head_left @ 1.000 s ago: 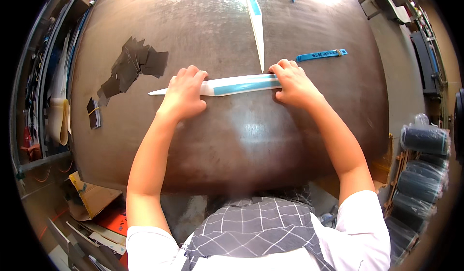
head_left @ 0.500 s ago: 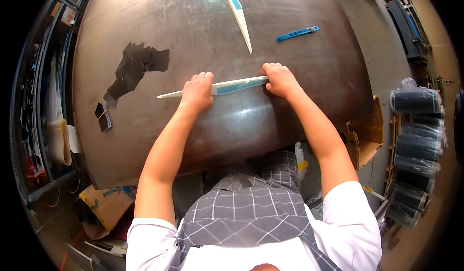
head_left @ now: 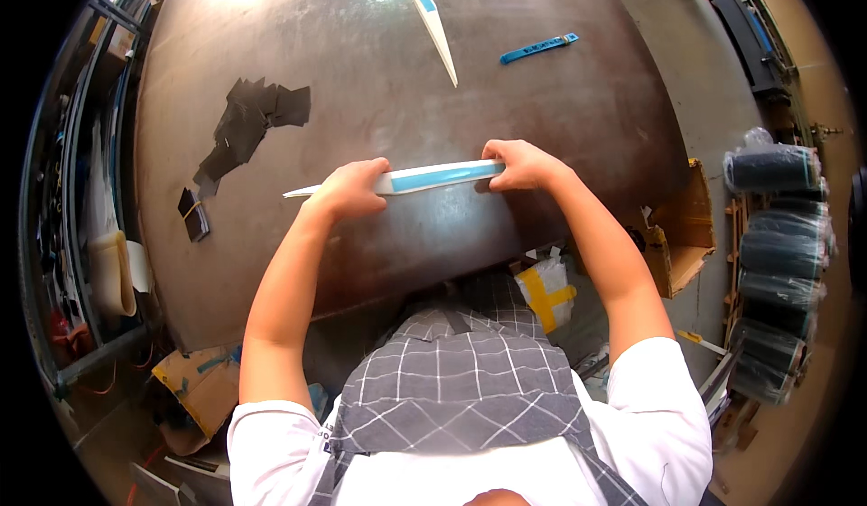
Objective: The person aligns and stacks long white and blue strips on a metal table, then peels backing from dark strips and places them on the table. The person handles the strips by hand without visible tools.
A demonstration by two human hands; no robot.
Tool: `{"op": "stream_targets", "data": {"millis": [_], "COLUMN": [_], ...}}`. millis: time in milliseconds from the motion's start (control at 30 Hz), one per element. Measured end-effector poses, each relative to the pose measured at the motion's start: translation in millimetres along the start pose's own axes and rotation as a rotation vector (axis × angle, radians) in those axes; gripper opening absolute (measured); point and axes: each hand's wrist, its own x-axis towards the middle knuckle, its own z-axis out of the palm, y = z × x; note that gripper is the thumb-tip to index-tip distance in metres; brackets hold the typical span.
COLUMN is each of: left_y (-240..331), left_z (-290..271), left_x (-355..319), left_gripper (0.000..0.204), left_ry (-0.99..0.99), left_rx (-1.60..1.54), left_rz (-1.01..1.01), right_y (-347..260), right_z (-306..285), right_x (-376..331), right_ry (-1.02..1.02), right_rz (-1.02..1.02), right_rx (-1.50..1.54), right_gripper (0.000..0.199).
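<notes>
A long, narrow white strip with a light-blue panel (head_left: pixel 440 176) spans between my two hands, over the near half of the brown table. My left hand (head_left: pixel 354 190) is closed round its left part, and a tapered white tip sticks out beyond it. At the right end my right hand (head_left: pixel 517 165) grips the strip, thumb and fingers on opposite edges. Farther off lies a similar white and blue pointed strip (head_left: pixel 433 29). To its right rests a slim blue bar with dark markings (head_left: pixel 539 48).
Dark flat pieces (head_left: pixel 248 122) lie scattered on the table (head_left: pixel 361 100) at left, beside a banded dark stack (head_left: pixel 193 214). A shelf rack (head_left: pixel 77 172) stands left. Open cartons (head_left: pixel 691 235) sit by the table's edge; plastic-wrapped dark rolls (head_left: pixel 778 226) are stacked at right.
Both hands still hold the strip. It has tilted so its blue panel faces up more, and my fingers have shifted from on top to round its edges. My left hand moved slightly nearer me.
</notes>
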Motion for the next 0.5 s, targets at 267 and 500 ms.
{"op": "stream_targets", "data": {"millis": [267, 500], "left_y": [-6, -13], "left_z": [26, 48], "left_x": [-36, -76], "left_gripper": [0.035, 0.033], "left_ry": [0.123, 0.197], "left_rx": [0.020, -0.019], "left_rz": [-0.067, -0.208], "right_y": [5, -12], "right_z": [41, 45], "right_x": [-1, 24], "right_ry": [0.060, -0.041], "right_rz": [-0.227, -0.402], "right_rx": [-0.191, -0.246], "right_gripper": [0.027, 0.023]}}
